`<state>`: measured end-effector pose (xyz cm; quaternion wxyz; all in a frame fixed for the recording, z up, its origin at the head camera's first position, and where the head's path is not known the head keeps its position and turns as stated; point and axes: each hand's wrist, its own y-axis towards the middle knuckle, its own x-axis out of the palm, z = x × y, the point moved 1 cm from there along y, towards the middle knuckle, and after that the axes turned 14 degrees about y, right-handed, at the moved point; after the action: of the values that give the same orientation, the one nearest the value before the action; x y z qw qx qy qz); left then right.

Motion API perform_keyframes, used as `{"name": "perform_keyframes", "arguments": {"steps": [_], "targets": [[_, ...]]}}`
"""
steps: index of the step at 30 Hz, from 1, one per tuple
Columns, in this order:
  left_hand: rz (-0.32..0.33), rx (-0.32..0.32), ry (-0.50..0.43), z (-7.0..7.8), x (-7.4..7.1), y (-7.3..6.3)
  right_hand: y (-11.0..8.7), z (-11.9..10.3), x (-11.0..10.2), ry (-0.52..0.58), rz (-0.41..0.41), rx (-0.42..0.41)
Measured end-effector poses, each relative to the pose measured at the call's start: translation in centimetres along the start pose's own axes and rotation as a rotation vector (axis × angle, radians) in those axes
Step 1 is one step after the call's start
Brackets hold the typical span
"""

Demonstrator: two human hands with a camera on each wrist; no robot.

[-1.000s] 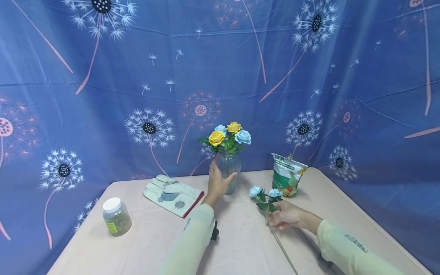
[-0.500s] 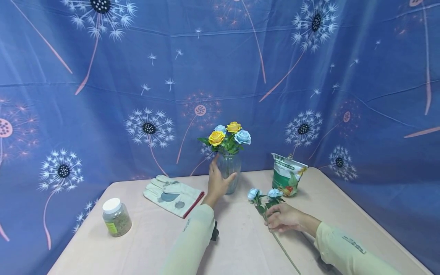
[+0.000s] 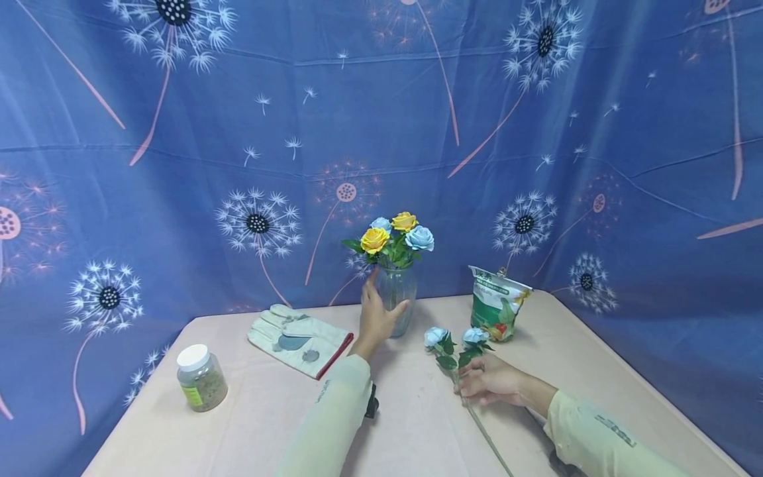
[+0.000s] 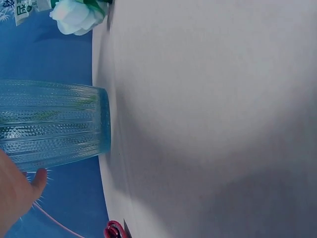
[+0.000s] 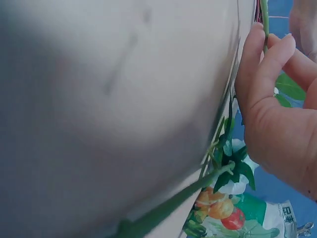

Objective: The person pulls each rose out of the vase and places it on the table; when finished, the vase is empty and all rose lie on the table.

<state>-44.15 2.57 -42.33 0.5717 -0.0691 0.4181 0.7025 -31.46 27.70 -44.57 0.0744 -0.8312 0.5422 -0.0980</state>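
Here, right fingers (image 5: 271, 69) pinch a rose stem (image 5: 265, 15); left fingers (image 3: 370, 287), spread wide, apparently touch the vase (image 4: 59, 124).

The left sleeve (image 3: 328, 417) and right sleeve (image 3: 602, 430) are long, plain and pale cream-green, with small dark lettering too small to read. Beneath the left cuff sits a black wrist piece (image 3: 372, 401). The left hand (image 3: 377, 319) and right hand (image 3: 495, 379) are bare.
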Motion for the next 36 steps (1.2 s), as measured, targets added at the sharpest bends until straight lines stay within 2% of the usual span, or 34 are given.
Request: {"name": "perform_keyframes", "arguments": {"steps": [4, 16, 23, 28, 36], "targets": [[-0.003, -0.001, -0.001, -0.1, 0.1, 0.0, -0.1, 0.2, 0.6, -0.033, 0.034, 0.003], [-0.001, -0.007, 0.006, 0.0, 0.1, -0.1, -0.1, -0.1, 1.9, -0.291, 0.248, -0.002], [0.009, -0.008, 0.016, 0.0, 0.1, 0.0, 0.1, -0.2, 2.1, -0.371, 0.350, 0.018], [0.008, -0.016, 0.014, 0.0, 0.1, 0.0, -0.1, -0.9, 2.0, -0.392, 0.350, -0.015], [0.015, -0.015, 0.023, 0.0, 0.1, 0.1, -0.1, -3.2, 1.0, -0.389, 0.284, -0.178]]}}
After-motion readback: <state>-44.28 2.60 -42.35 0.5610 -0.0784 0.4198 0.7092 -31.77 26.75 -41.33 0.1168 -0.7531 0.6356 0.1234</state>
